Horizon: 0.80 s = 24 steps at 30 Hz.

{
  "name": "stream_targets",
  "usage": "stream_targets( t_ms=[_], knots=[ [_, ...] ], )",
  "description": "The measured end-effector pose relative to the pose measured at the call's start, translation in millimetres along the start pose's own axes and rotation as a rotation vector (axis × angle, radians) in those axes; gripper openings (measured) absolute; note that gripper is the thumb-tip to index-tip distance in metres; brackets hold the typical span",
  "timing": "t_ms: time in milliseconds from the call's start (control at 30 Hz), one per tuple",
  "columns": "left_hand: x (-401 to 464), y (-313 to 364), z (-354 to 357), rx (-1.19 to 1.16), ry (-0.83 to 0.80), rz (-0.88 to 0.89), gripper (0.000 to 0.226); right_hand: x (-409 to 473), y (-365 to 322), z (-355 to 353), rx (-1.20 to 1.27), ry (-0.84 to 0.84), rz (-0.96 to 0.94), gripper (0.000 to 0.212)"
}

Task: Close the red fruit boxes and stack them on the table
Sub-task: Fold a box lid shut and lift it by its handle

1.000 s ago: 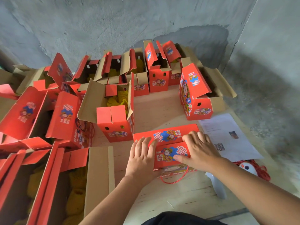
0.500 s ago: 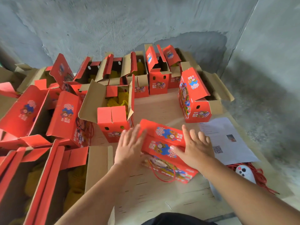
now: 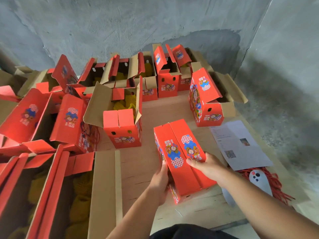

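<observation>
Head view: left hand [image 3: 159, 180] and right hand [image 3: 206, 165] grasp closed red box [image 3: 179, 152] (flaps shut).

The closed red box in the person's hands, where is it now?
In the head view the closed red box stands on the table, right of centre, held between both hands, left of the printed sheet.

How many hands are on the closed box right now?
2. The left hand grips the left side of the closed red box; the right hand holds its right edge, thumb on the top flap. Its fingers are partly hidden behind the box.
</observation>
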<state>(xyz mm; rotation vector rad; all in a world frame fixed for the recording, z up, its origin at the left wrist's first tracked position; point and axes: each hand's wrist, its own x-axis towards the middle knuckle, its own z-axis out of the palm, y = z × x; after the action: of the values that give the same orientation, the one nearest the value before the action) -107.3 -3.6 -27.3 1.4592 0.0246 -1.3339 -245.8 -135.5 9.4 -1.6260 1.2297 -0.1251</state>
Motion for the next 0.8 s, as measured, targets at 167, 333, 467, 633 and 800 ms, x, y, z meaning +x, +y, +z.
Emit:
stream_targets(
  t_ms=[167,333,467,633,800],
  knots=[
    [-2.6,17.6,1.4,-0.191,-0.037,0.37,0.052,-15.6,1.0,15.6,0.073,-0.009,-0.075,0.052],
    [-7.6,3.6,-10.3,-0.098,0.087,-0.076,0.093,-30.9,7.4,31.7,0.041,0.011,-0.04,0.048],
    [-13.7,9.3,-0.1,-0.108,0.045,0.044,0.039,-37.5,7.5,35.4,-0.116,0.227,-0.14,0.066],
    [-31.7,41.9,17.5,-0.202,0.275,0.497,0.034,-50.4,-7.1,45.9,-0.075,0.469,-0.587,0.053],
    [-79.4,72.3,36.4,0.246,-0.067,0.987,0.012,-60.6,-47.8,50.7,-0.203,0.061,-0.641,0.035]
  ],
)
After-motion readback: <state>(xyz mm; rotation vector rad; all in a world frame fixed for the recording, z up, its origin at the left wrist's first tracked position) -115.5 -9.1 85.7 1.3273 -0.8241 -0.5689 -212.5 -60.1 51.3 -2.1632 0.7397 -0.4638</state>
